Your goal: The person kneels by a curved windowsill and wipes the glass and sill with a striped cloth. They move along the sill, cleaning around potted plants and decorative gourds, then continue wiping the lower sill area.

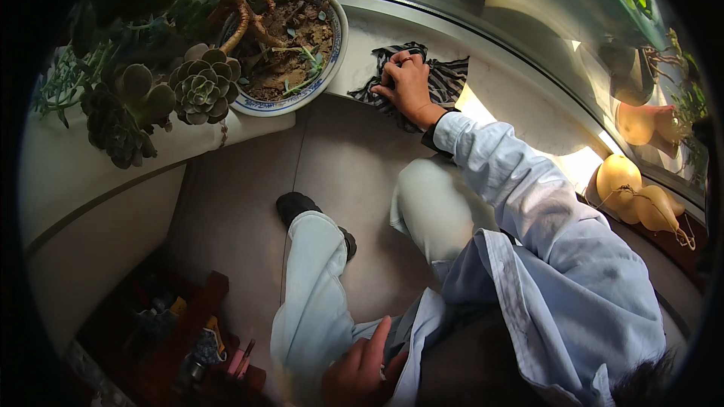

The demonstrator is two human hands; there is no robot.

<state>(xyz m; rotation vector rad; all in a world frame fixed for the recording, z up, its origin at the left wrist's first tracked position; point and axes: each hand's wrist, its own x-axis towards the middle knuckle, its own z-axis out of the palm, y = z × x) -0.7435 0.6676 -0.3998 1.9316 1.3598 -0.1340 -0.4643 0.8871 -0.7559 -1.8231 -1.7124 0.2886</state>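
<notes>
My right hand (408,83) is on a crumpled black-and-grey striped cloth (449,80) on the pale window ledge, its fingers closed on the fabric. A ring shows on one finger, and part of the cloth hangs over the ledge's edge. At the bottom of the view, near my lap and the open front of my light blue shirt, is my left hand (365,364). Its fingers are partly spread, a ring shows, and no object is seen in it; the palm side is hidden.
A blue-and-white ceramic planter (337,45) with soil and a thick-stemmed plant stands left of the cloth, beside a rosette succulent (205,83). The window glass (509,5) rises behind the ledge. Yellow gourds (619,178) lie at right. A dark red wooden rack (198,316) holds small items at lower left.
</notes>
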